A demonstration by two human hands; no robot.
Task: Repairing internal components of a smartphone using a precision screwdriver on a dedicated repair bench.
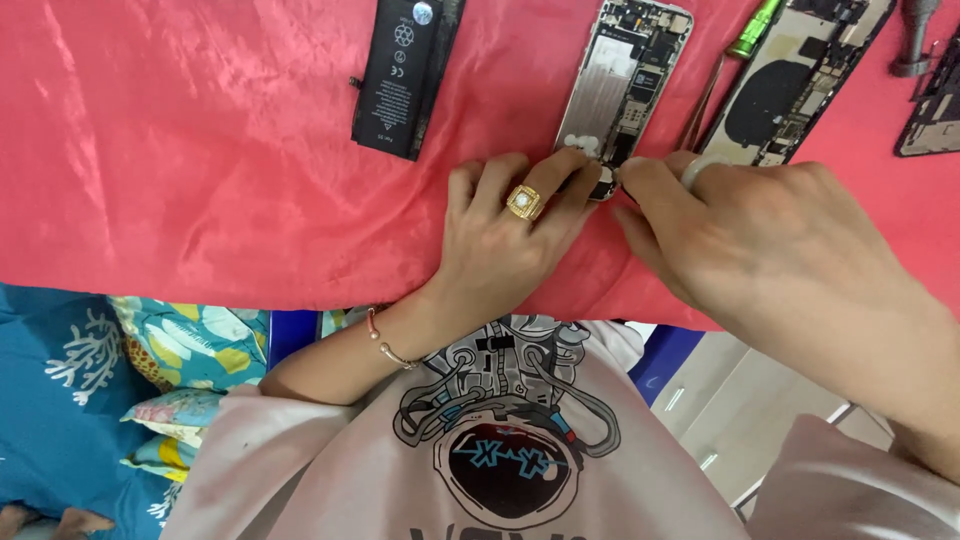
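Note:
An opened phone body point(622, 70) with bare circuit parts lies on a red cloth point(200, 150). My left hand point(510, 240), with a gold ring, rests on the cloth, its fingertips touching the phone's near end. My right hand point(760, 240), wearing a pale ring, pinches at the same near corner; a small part may be between its fingers, but I cannot tell. A black flat battery point(400, 75) lies to the left of the phone.
A second opened phone body point(790, 80) lies to the right, with tweezers point(700, 110) and a green-handled screwdriver point(755, 28) between the two. A dark part point(935, 100) and a grey tool point(912, 40) sit at the far right. The cloth's near edge hangs over my lap.

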